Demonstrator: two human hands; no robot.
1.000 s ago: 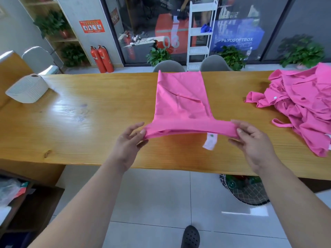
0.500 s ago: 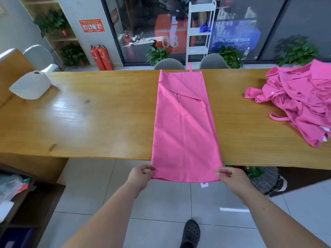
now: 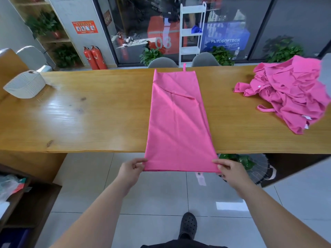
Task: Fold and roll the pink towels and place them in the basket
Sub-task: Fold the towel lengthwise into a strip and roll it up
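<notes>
While the towel (image 3: 177,119) lay along the table (image 3: 89,119), my left hand (image 3: 131,168) and right hand (image 3: 228,169) each pinched a near corner past the edge.

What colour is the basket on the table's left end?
The basket is white, ribbed; head view shows it.

My pink towel (image 3: 179,122) lies folded into a long strip straight across the counter (image 3: 89,122). Its small loop (image 3: 184,67) pokes past the far edge, and its near end reaches out beyond the near edge. My left hand (image 3: 131,168) pinches the near left corner and my right hand (image 3: 231,169) pinches the near right corner, holding that end out above the floor (image 3: 161,194). A white label (image 3: 200,178) dangles beneath it, blurred. The white basket (image 3: 25,85) sits at the counter's left end, well apart from the strip. A crumpled pile of pink towels (image 3: 290,93) lies at the right end.
</notes>
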